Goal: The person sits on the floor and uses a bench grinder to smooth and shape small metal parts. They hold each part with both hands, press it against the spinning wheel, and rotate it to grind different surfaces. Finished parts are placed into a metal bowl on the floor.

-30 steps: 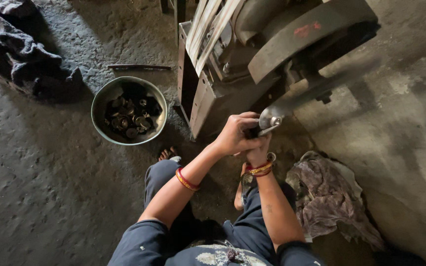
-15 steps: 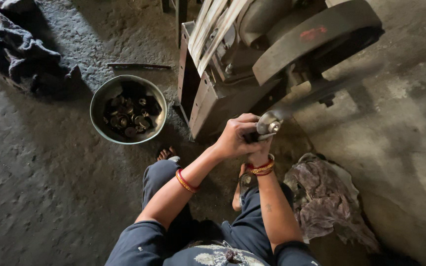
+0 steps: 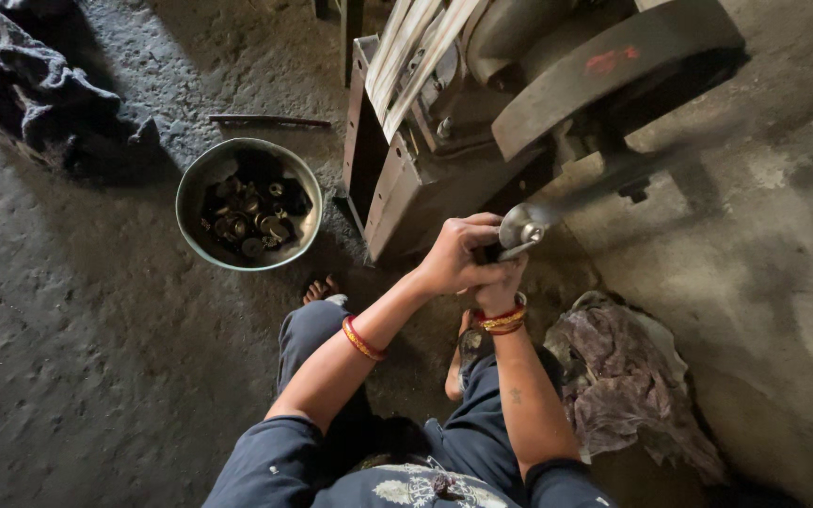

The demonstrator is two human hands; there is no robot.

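Shiny metal disc [image 3: 522, 226], gripped by both hands, faces up-right.

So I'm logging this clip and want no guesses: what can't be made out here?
Head view only:
- Right hand: mostly covered by the left hand.
- Shiny metal part: its held end hidden in the hands.
- Spinning wheel: motion-blurred.
- Machine: cut off by the top edge.
- Bowl pieces: too small, dark.

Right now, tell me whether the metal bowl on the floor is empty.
No, the metal bowl holds a heap of small dark metal parts.
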